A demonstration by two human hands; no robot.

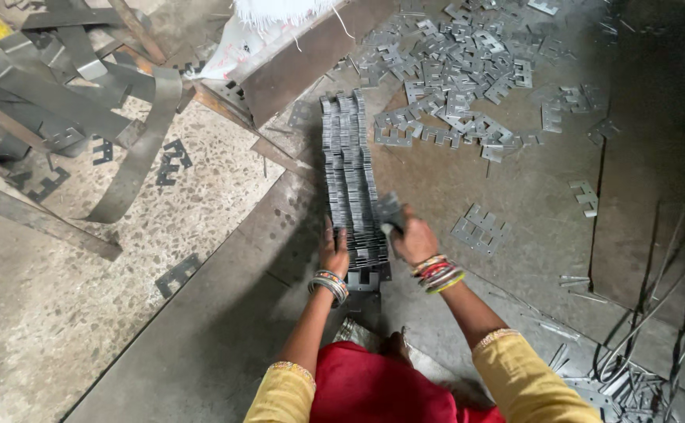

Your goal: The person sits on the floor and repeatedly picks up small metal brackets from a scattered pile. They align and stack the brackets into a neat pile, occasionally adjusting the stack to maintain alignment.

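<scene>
Here we sit on the floor over a long row of stamped metal plates stacked on edge across a steel sheet. Our left hand presses flat against the near end of the row, its grip released. Our right hand has its grip clenched around a small batch of plates just beside the row. A loose pile of plates lies well beyond, with scrap metal strips to the left.

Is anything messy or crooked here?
Yes. The long row of stacked grey metal plates bends sideways instead of running straight, and loose grey stamped plates lie scattered in a heap beyond it.
</scene>
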